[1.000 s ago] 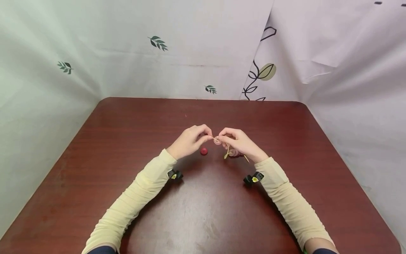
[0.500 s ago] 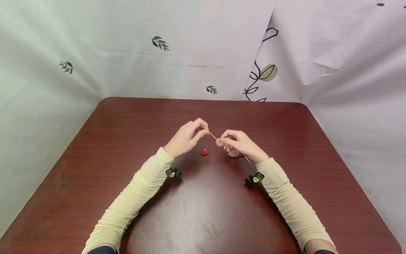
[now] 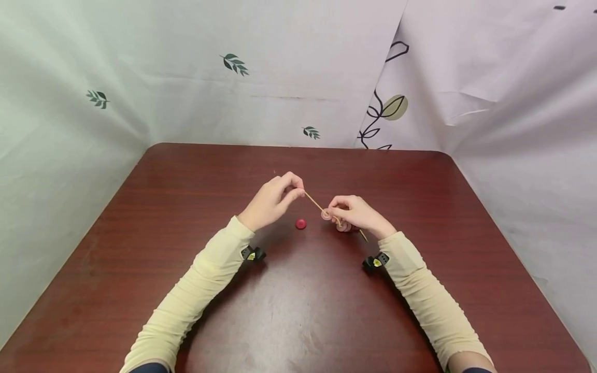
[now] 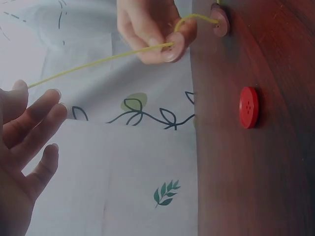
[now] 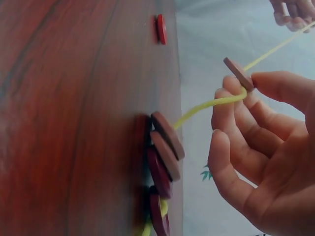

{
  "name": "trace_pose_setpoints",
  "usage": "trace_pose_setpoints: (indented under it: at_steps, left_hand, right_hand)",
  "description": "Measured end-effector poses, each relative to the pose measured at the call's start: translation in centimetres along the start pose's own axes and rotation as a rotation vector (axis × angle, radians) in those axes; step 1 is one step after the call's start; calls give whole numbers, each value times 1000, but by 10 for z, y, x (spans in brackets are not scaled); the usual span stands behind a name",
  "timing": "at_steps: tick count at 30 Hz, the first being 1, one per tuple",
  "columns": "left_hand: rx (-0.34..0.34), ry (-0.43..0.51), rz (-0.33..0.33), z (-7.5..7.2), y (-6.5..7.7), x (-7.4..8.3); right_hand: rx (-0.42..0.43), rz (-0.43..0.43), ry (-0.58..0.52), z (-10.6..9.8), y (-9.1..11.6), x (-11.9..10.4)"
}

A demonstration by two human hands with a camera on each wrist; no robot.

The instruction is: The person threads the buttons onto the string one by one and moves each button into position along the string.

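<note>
My left hand pinches a yellow cord between thumb and forefinger and holds it taut, up and to the left. The cord runs through a pale pink button, which my right hand pinches by its edge between thumb and fingers. Beyond that button the cord curves down to several buttons threaded on it, pink ones and dark red ones, resting on the table under the right hand. A loose red button with holes lies on the table between the hands.
The dark reddish wooden table has a far edge that meets a pale curtain with leaf prints. Both forearms wear cream sleeves, with a small dark wrist camera strapped on each.
My left hand has moved up and left, drawing a length of cord through the pink button. My right hand has shifted slightly right and down with the button. The red button stays put.
</note>
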State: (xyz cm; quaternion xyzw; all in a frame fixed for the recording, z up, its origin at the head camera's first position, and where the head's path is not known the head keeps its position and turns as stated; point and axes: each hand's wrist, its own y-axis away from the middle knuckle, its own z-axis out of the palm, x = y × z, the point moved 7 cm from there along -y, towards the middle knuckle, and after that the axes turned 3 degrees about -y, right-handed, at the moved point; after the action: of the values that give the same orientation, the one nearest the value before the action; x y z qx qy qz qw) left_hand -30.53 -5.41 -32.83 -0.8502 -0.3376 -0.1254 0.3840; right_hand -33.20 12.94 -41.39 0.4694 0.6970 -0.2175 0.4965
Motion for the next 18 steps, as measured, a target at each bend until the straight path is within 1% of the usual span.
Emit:
trace_pose_setpoints:
  at_steps: [6,11,14,18]
  left_hand:
    - [9,10,-8,-4,0,0]
    - [13,10,-1,-6,0,1]
    - [19,11,7,-7,0,2]
    - [24,13,17,-7,0,3]
  right_hand:
    - [5,-7,149,-3,-2,2]
    - [2,-15,210,-2,-2,5]
    - [10,-36,237,-3,-2,5]
    - [22,-63,299,-4,-2,5]
